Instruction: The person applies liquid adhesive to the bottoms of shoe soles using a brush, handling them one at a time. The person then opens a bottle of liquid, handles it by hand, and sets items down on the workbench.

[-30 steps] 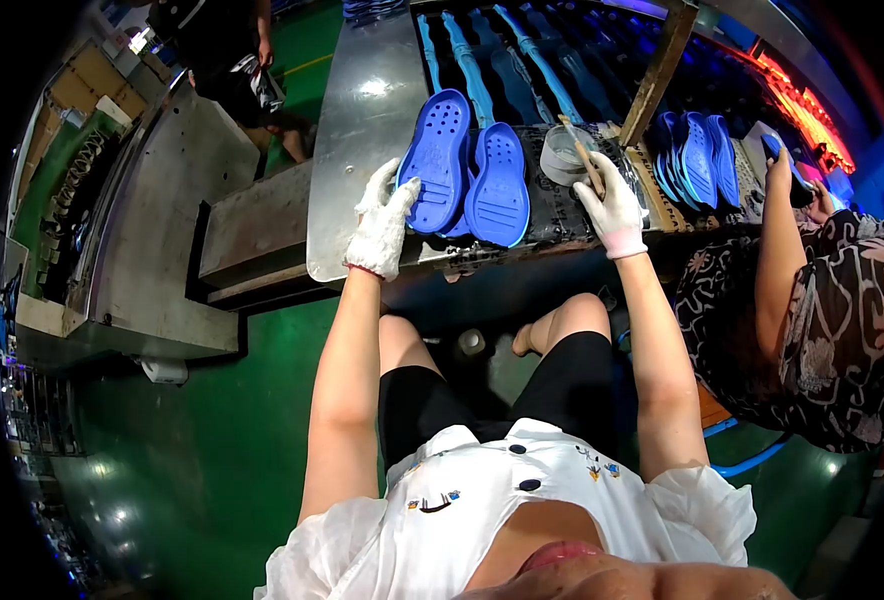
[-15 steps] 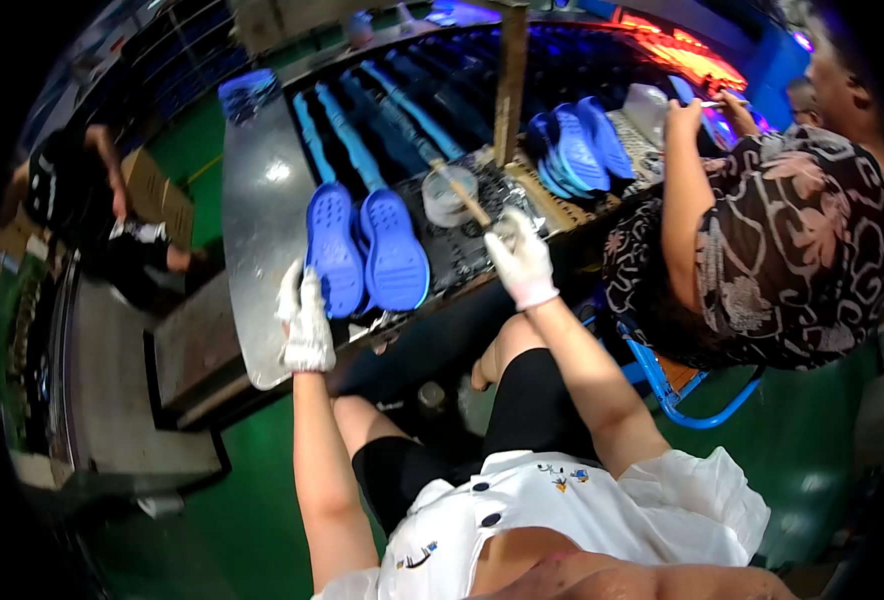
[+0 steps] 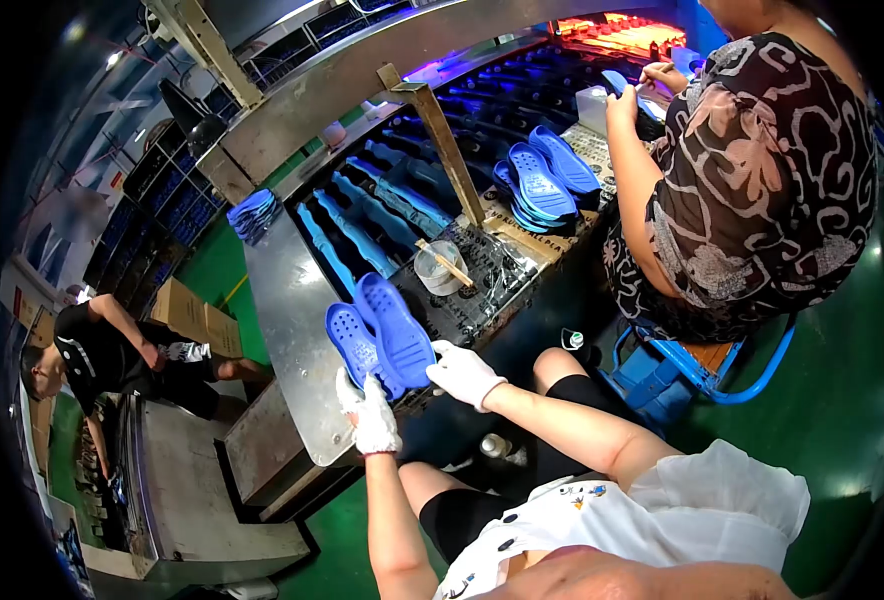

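Two blue soles above the near edge of the desk (image 3: 297,345). The left hand (image 3: 370,418) (gloved, like its fellow) has its fingers parted at the left sole (image 3: 354,338); whether they grip cannot be told. The right hand (image 3: 465,376) has its fingers closed on the heel of the right sole (image 3: 397,330). Beyond: a cup (image 3: 432,270), with a brush (image 3: 450,266) across it.

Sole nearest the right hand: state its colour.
The sole is blue, leaning slightly violet; it shows best in the head view.
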A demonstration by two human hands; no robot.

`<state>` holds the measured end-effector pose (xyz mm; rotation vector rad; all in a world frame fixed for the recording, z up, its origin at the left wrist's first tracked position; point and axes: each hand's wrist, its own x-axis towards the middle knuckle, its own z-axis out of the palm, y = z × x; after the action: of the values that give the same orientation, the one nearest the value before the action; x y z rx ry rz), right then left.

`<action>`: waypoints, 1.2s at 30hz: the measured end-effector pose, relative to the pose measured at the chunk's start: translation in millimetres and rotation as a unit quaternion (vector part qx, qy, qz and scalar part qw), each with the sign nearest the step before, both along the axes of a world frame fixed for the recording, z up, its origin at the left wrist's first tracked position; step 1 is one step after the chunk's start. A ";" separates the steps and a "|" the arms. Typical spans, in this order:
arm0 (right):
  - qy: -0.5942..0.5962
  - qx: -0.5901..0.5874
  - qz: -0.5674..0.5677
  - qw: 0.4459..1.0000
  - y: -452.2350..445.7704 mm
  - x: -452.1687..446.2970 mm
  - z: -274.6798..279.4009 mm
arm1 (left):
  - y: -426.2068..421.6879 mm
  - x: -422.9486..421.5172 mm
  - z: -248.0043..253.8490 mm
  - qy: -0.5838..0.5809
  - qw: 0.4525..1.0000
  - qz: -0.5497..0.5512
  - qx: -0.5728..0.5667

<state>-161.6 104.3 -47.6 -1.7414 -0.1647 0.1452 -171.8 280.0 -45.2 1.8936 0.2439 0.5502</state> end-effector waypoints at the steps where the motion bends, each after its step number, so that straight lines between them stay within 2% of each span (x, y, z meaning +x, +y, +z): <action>1: -0.040 -0.060 -0.021 0.997 -3.5 -8.7 9.4 | -9.0 -9.6 2.8 -0.012 1.000 0.009 -0.025; 3: -0.030 -0.046 -0.003 0.999 -2.9 -19.2 8.6 | -17.2 -24.3 -5.9 -0.026 0.998 0.018 -0.053; 5: -0.008 -0.024 0.030 0.999 -6.0 -28.2 14.8 | -23.8 -38.6 -16.3 -0.076 0.986 0.034 -0.147; 6: -0.006 -0.026 0.035 0.999 -4.4 -24.2 1.8 | -27.2 -42.8 -19.1 -0.074 0.985 0.039 -0.149; 7: -0.073 -0.003 0.009 0.997 -0.7 -19.5 -5.3 | -29.2 -48.4 -21.1 -0.038 0.985 0.045 -0.164; 8: -0.021 0.041 0.024 0.999 -2.0 -18.0 -13.1 | -30.8 -58.0 -23.1 -0.001 0.982 0.057 -0.181; 10: 0.088 0.125 0.040 0.987 -7.2 -23.5 2.8 | -39.7 -66.3 -11.3 0.001 0.961 0.064 -0.268; 12: 0.104 0.181 0.022 0.978 -9.8 -22.5 5.5 | -25.9 -64.3 -22.5 0.038 0.976 0.067 -0.202; 13: 0.091 0.177 0.015 0.980 -11.9 -20.7 9.1 | -28.6 -64.7 -16.9 0.035 0.973 0.090 -0.209; 14: 0.079 0.174 0.006 0.982 -13.9 -19.1 11.5 | -30.6 -57.0 -22.5 -0.057 0.949 0.075 -0.302; 16: 0.068 0.169 0.001 0.983 -15.5 -7.2 16.8 | -27.2 -57.7 -22.5 -0.029 0.950 0.075 -0.302; 18: 0.092 0.208 -0.001 0.974 -13.2 11.2 15.6 | -33.5 -56.4 -23.9 -0.071 0.922 0.071 -0.375; 20: 0.106 0.212 -0.006 0.971 -9.8 23.4 16.6 | -45.5 -61.2 -2.8 -0.085 0.879 0.054 -0.466; 22: 0.025 0.200 0.040 0.979 0.2 37.4 1.8 | -47.9 -60.6 -1.3 -0.079 0.879 0.049 -0.467; 23: 0.029 0.168 0.050 0.984 1.8 36.9 0.6 | -48.5 -59.8 -0.7 -0.078 0.879 0.050 -0.468; 24: -0.021 0.145 0.032 0.989 7.3 35.9 -5.3 | -49.1 -59.1 0.2 -0.082 0.878 0.049 -0.469; 26: -0.009 0.131 0.055 0.990 15.0 30.2 -1.6 | -49.5 -59.0 2.9 -0.102 0.871 0.034 -0.479; 27: -0.036 0.108 0.087 0.990 17.0 24.0 -2.4 | -47.6 -59.6 4.6 -0.086 0.874 0.061 -0.474; 28: -0.029 0.107 0.097 0.989 21.2 16.1 3.6 | -38.2 -54.5 -11.1 -0.103 0.896 0.083 -0.423; 30: -0.038 0.102 0.130 0.985 30.4 13.3 -4.6 | -31.7 -61.8 3.1 -0.052 0.900 0.108 -0.419; 31: -0.009 0.124 0.139 0.982 33.7 7.8 -2.5 | -25.4 -60.1 -3.5 -0.077 0.883 0.120 -0.447; 32: 0.018 0.148 0.146 0.978 36.4 -1.7 3.7 | -19.6 -64.8 -3.1 -0.068 0.890 0.118 -0.435; 34: -0.034 0.135 0.179 0.974 37.7 -13.7 6.6 | -16.8 -83.5 9.5 -0.033 0.894 0.111 -0.432; 36: -0.062 0.128 0.202 0.969 36.7 -30.0 10.6 | -11.3 -104.0 16.3 0.033 0.868 0.087 -0.488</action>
<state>-191.6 141.0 -37.0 -1.4421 -0.6047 0.2994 -275.8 268.7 -28.9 0.8986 0.6131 0.3633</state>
